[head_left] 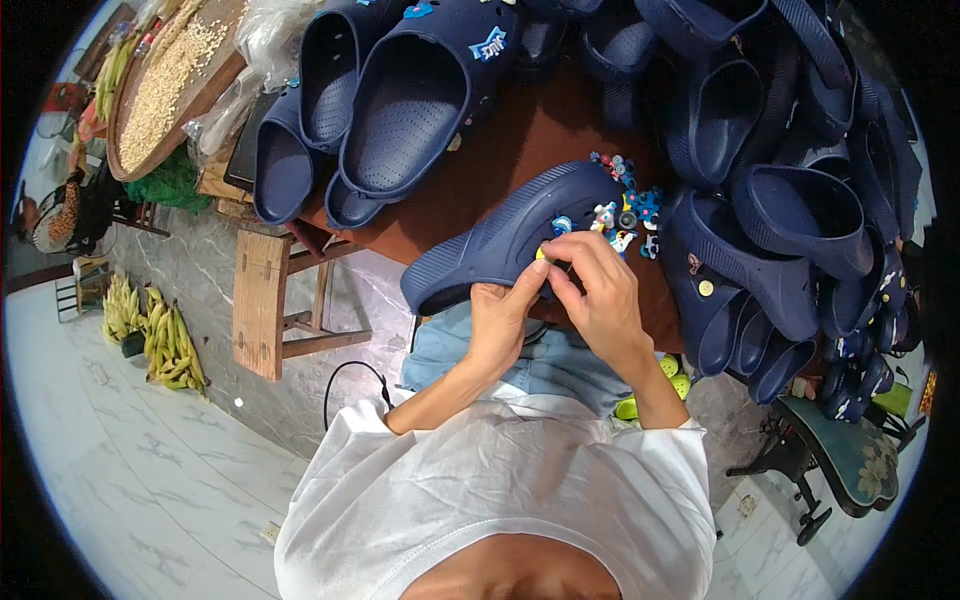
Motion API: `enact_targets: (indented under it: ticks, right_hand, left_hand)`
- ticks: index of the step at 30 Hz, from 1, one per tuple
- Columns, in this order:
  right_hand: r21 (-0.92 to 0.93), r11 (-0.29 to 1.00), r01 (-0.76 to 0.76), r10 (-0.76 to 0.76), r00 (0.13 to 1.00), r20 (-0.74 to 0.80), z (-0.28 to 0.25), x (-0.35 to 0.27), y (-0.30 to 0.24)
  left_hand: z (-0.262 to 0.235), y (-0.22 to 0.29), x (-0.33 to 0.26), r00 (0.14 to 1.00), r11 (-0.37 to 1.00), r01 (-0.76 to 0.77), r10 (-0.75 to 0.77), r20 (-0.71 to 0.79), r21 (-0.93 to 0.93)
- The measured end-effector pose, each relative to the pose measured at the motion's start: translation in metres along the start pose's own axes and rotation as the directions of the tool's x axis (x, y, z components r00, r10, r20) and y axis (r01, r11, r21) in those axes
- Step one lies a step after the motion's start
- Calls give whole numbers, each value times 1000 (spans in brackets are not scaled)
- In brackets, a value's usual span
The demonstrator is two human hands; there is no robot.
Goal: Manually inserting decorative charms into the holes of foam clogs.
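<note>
Head view, one frame. Both hands work on a navy clog [510, 235] that lies tilted at the near edge of the brown table [520, 130], heel end toward the person's left, toe end toward the pile of charms.

Left hand [497, 318]: fingers curled shut around the clog's side, thumb pressed up against its upper surface.

Right hand [598, 290]: closed in a pinch, fingertips [560, 262] bearing on a small yellow charm [541, 254] on the clog's upper. Whether the charm is seated in a hole or only held against the surface, I cannot tell.

A second small charm, white and blue [562, 225], sits on the clog just above the fingers. Loose charms [625, 205] in mixed colours lie in a cluster on the table, just beside the toe end.

Surroundings: more navy clogs stacked at the far left of the table [400, 100] and a large heap of them on the right [790, 190]. A round tray of pale grain [170, 80] at upper left. Corn cobs [165, 340] on the marble floor, a wooden stool [265, 300] near them.
</note>
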State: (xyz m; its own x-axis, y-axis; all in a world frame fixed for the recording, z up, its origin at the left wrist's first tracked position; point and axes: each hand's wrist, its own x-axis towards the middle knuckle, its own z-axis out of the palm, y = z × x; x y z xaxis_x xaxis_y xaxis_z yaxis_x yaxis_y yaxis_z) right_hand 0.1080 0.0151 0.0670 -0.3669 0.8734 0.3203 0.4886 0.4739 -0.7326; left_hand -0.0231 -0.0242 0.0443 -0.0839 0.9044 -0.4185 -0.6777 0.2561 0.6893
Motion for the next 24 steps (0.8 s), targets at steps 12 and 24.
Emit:
enact_targets:
  ticks: [12, 24]
  right_hand:
    - [29, 995, -91, 91, 996, -10, 4, -8, -3]
    - [-50, 991, -126, 121, 987, -105, 10, -13, -6]
  left_hand:
    - [-3, 3, 2, 993, 995, 95, -98, -69, -37]
    - [-12, -3, 13, 999, 1000, 14, -13, -44, 14]
